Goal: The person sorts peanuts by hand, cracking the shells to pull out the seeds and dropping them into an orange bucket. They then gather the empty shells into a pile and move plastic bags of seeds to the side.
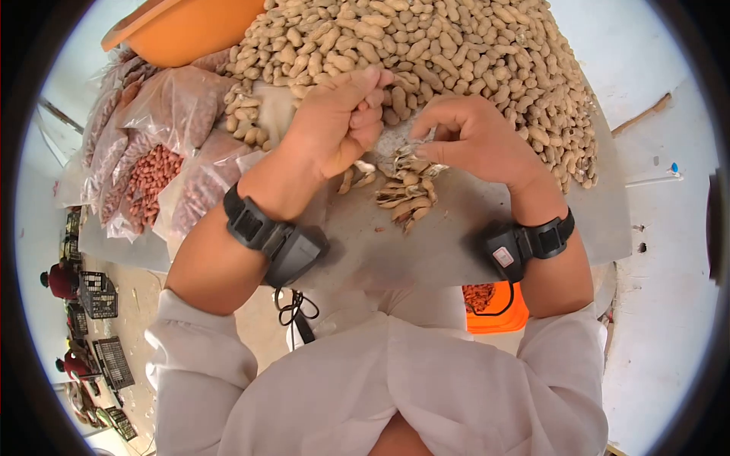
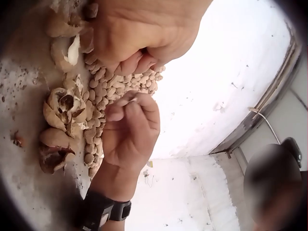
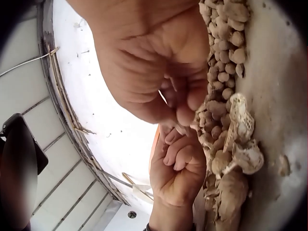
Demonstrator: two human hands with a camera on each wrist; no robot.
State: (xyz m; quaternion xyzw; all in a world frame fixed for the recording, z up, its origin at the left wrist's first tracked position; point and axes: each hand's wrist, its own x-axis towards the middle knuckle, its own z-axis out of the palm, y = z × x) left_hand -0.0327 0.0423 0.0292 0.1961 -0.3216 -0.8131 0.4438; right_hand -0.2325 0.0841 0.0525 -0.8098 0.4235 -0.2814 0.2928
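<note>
While apparently opening peanuts (image 1: 399, 99) with left hand (image 1: 334, 125) and right hand (image 1: 480, 144) curled narrow, cannot tell contents; next, pinch gently.

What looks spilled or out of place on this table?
Only one small reddish scrap, lying alone on the smooth grey tabletop, perhaps dropped. The cracked, pale brown peanut shells near it look like ordinary shelling waste, and the large heap of tan unshelled peanuts seems normal.

Black crates (image 1: 114, 362) stand on the floor (image 1: 152, 315) near people (image 1: 62, 281) in dark red; a small blue item (image 1: 674, 167) shows against the white wall (image 1: 669, 251).
</note>
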